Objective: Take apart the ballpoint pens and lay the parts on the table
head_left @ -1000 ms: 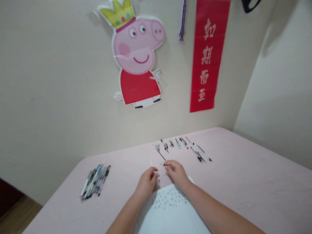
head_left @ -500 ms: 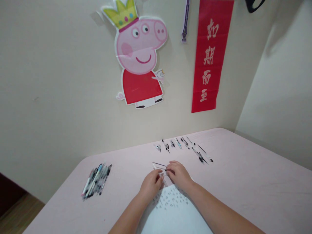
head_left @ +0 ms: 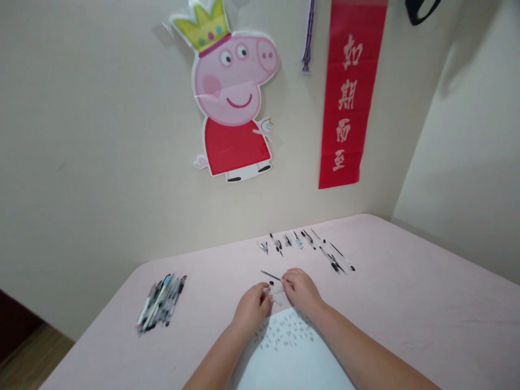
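Note:
My right hand (head_left: 301, 291) is closed, with thumb and fingertips pinching one end of a thin dark pen refill (head_left: 270, 275) that points away to the left. Close by, my left hand (head_left: 251, 307) is also closed, its fingertips on a clear pen barrel (head_left: 277, 300). A small black pen part (head_left: 271, 283) shows just beyond the left fingertips; whether it is touched I cannot tell. Below both hands lies a white sheet (head_left: 290, 360) with handwriting, its upper edge close to the wrists.
Toward the wall, several dismantled pens (head_left: 298, 240) lie in a row, and more loose parts (head_left: 333, 260) are to the right. At left is a pile of pens (head_left: 161, 303) on the pink tabletop (head_left: 101, 352). The wall (head_left: 101, 135) rises behind the table.
The dark refill has shifted right with my right hand. The clear piece that pointed away from my left hand no longer sticks out there, and the small black part now shows separately.

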Available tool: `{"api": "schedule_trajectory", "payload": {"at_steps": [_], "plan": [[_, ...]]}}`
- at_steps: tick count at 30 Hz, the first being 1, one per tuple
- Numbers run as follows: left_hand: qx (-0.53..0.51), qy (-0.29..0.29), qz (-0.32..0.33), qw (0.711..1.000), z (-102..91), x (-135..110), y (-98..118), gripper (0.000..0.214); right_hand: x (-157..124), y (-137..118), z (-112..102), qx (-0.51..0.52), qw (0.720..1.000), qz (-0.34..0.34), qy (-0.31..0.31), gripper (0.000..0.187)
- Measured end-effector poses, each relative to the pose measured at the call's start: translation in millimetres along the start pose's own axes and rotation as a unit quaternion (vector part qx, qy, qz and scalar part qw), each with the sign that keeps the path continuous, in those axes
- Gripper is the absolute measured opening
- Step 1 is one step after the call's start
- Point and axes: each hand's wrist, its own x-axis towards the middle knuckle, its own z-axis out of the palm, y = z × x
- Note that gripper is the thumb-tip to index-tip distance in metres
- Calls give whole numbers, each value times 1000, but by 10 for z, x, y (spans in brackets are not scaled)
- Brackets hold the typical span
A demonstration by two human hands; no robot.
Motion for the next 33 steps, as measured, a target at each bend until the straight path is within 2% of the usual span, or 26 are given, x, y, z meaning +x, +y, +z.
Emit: {"api": "schedule_trajectory", "payload": {"at_steps": [6, 15, 19, 22, 26, 33], "plan": [[2, 30, -8, 1000, 9, -16, -12, 10, -12, -56, -18, -9, 999, 33, 17, 17], [-15, 63, 9, 998, 16, -27, -44, 15, -68, -233, 56, -42, 999, 3, -34, 20], [-42, 83, -8, 996, 5, -3, -61, 15, -14, -285, 77, -67, 996, -23, -58, 37], [-64, 97, -12, 993, -11, 8, -74, 14, 39, -253, 139, -40, 992, -69, -100, 51], [-80, 113, -9, 990, -20, 11, -91, 13, 79, -159, 272, 19, 984, -118, -129, 43], [-80, 109, 6, 991, 10, 6, -116, 12, 107, -15, 384, 52, 987, -96, -115, 49]]}}
